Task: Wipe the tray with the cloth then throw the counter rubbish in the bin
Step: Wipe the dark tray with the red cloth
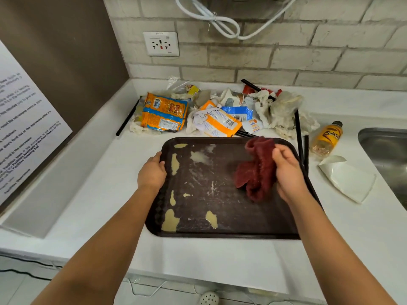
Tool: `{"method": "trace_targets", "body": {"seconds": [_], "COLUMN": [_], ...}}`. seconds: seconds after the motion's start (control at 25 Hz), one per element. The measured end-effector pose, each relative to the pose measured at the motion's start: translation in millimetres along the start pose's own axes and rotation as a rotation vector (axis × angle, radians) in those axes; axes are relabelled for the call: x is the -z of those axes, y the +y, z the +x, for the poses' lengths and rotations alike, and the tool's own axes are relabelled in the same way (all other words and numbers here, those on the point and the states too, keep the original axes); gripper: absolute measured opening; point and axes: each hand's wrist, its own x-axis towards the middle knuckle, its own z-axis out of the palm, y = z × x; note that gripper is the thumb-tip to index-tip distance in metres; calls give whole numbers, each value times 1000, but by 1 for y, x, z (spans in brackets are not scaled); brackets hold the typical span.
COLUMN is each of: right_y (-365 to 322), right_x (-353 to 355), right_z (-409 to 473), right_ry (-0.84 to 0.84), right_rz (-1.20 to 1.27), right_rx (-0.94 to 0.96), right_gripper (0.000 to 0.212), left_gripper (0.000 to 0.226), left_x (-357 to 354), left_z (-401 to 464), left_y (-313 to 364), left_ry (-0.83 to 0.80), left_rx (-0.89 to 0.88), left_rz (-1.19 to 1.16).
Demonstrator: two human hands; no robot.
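— Where does the dark brown rectangular plastic tray (pixel 231 205) sit?

— Flat on the white counter (pixel 114 172), near its front edge, with the pile of rubbish just behind its far rim.

— How does its surface look?

— Dirty. Pale yellowish blobs of sauce (pixel 170 220) run down the left side, another sits near the front middle, and whitish smears and streaks cross the centre. The right part looks darker and cleaner.

— And the hands?

— The left hand (pixel 152 172) grips the tray's left rim, fingers curled over the edge. The right hand (pixel 288 172) holds a crumpled dark red cloth (pixel 256 170), fingers closed around its bunched upper part; the cloth hangs down onto the right half of the tray.

— What makes up the rubbish?

— Orange and blue snack wrappers (pixel 164 113) on the left, an orange and white packet (pixel 222 124) in the middle, crumpled white tissues (pixel 284 111) on the right, and thin black sticks (pixel 298 133) lying among them, one reaching down beside the tray's right rim.

— Anything else on the counter?

— A small plastic bottle with an orange label (pixel 328 137) lies on its side to the right of the tray, and a folded white paper sleeve (pixel 345 179) lies nearer the front. The steel sink (pixel 387 150) begins at the right edge. A white wall socket (pixel 160 43) sits on the pale brick wall behind.
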Motion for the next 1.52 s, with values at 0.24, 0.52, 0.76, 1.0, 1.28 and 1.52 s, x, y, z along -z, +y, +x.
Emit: {"method": "trace_targets", "body": {"seconds": [0.24, 0.52, 0.76, 1.0, 1.28, 1.52], "right_y": [-30, 9, 57, 57, 47, 48], "right_x": [24, -25, -60, -74, -102, -153], "right_z": [18, 41, 23, 37, 67, 62], "right_ry": [152, -294, -123, -65, -292, -618], "right_rz": [69, -802, -1292, -1477, -1657, -1673], "right_rx": [105, 382, -29, -299, -299, -48], "right_gripper": [21, 10, 64, 97, 97, 86], "left_gripper": [45, 44, 39, 46, 49, 49], "left_x": [-1, -2, 4, -3, -8, -4], "left_z": [0, 1, 13, 24, 31, 33], "left_y": [1, -3, 5, 10, 4, 7], "left_ry": [7, 20, -54, -68, -68, -49], "left_rx": [6, -20, 12, -6, -46, -4], "left_rz": [13, -29, 30, 95, 117, 80]}}
